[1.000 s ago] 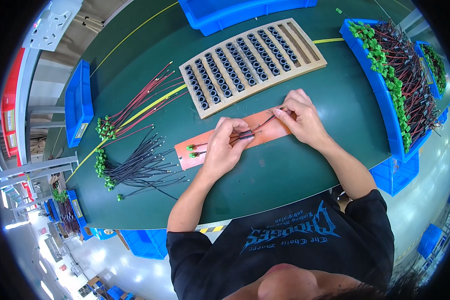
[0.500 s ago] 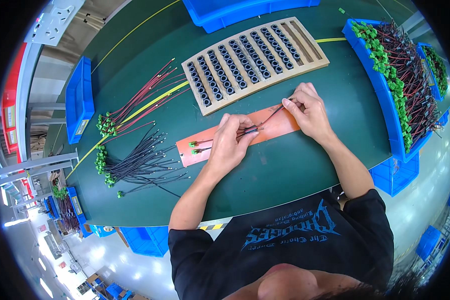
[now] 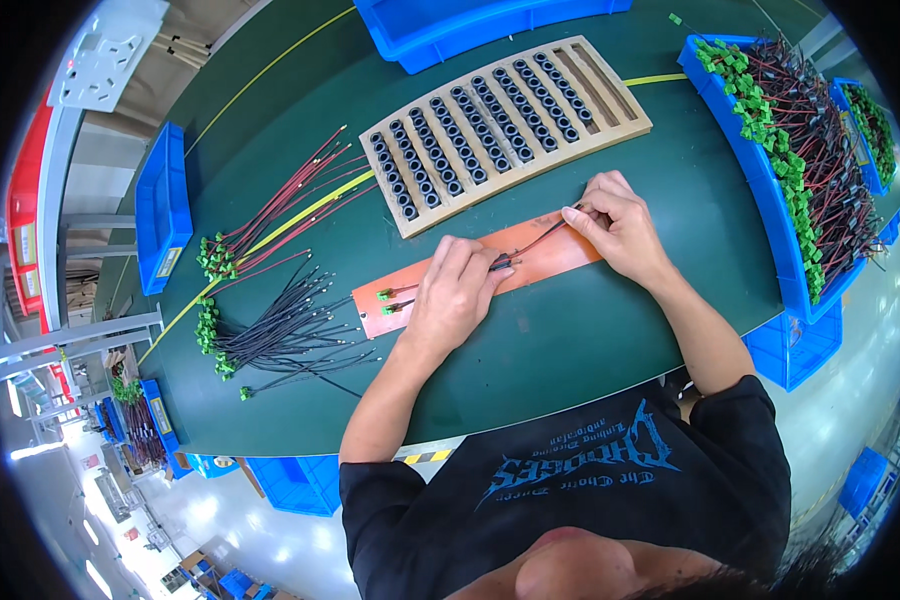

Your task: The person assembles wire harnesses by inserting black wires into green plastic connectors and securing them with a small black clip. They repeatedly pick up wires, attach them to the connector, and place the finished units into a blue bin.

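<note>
1. While both hands pinch a thin wire pair (image 3: 530,245), left hand (image 3: 455,295) and right hand (image 3: 615,225) rest on the orange strip (image 3: 545,262).
2. Right of strip: blue bin (image 3: 770,250) holds green-plugged wires (image 3: 800,150).
3. Behind strip: wooden tray (image 3: 500,125) holds black rings.

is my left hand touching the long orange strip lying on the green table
Touching. The head view shows the left hand lying flat on the long orange strip, pinning thin dark wires against it, no gap visible.

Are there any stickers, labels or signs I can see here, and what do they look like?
Label: pale rectangle on the side of the blue bin at the table's left.
Label: small yellowish strip on a blue bin, lower left.
Tape mark: yellow and black stripes on the table's near edge.
</note>
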The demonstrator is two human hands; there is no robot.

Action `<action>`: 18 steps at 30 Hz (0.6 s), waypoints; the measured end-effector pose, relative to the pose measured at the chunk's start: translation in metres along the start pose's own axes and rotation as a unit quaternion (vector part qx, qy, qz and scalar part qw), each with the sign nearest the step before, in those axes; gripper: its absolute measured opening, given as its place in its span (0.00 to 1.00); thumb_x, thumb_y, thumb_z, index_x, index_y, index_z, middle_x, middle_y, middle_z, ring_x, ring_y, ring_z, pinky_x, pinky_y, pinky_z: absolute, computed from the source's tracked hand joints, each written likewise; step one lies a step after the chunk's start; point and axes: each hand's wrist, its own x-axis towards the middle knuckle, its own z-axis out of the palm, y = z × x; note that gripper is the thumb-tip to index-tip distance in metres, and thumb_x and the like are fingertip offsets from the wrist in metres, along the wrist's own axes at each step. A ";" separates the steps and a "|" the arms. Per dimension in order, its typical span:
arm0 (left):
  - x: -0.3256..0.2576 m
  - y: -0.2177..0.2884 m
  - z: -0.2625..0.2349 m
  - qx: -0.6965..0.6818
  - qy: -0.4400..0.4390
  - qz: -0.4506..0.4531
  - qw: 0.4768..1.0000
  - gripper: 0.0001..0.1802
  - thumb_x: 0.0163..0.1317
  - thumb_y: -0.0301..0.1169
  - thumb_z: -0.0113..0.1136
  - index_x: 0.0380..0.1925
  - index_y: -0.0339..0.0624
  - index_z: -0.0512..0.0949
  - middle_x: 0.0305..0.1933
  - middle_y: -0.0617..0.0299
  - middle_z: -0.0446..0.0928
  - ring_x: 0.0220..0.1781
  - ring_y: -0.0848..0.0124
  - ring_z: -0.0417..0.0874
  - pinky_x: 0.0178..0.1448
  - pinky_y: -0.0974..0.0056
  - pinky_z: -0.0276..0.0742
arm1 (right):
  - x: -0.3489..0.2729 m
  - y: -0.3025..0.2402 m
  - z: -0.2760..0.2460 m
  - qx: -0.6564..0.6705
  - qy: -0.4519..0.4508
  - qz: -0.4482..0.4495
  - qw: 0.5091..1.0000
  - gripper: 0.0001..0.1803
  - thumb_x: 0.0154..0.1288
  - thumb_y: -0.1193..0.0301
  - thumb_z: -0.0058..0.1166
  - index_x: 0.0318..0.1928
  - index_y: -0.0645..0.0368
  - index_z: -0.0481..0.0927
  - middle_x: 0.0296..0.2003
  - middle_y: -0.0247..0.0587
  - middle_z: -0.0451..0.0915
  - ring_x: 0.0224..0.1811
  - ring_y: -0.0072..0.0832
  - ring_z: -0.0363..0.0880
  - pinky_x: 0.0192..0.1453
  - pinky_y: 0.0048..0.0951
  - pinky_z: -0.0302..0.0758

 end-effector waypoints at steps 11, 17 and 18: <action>0.008 0.000 0.010 -0.072 -0.004 -0.049 0.996 0.16 0.50 0.22 0.77 0.40 0.33 0.84 0.40 0.53 0.80 0.42 0.57 0.82 0.45 0.57 0.81 | 0.003 0.001 -0.004 0.055 0.001 -0.022 0.998 0.10 0.65 0.71 0.68 0.32 0.64 0.83 0.30 0.37 0.77 0.39 0.32 0.73 0.44 0.33 0.72; 0.012 0.002 -0.009 -0.181 -0.067 -0.125 0.973 0.18 0.53 0.24 0.78 0.45 0.35 0.86 0.43 0.56 0.82 0.45 0.64 0.85 0.49 0.63 0.83 | 0.003 0.000 -0.008 0.121 -0.014 -0.054 0.991 0.06 0.65 0.72 0.68 0.37 0.63 0.89 0.32 0.35 0.79 0.42 0.32 0.75 0.48 0.33 0.73; 0.011 0.001 -0.008 -0.187 -0.063 -0.132 0.971 0.18 0.53 0.23 0.78 0.45 0.35 0.86 0.44 0.56 0.82 0.45 0.64 0.85 0.49 0.63 0.83 | 0.003 0.000 -0.009 0.132 -0.019 -0.047 0.990 0.06 0.65 0.72 0.68 0.38 0.62 0.89 0.32 0.35 0.79 0.42 0.32 0.75 0.48 0.33 0.73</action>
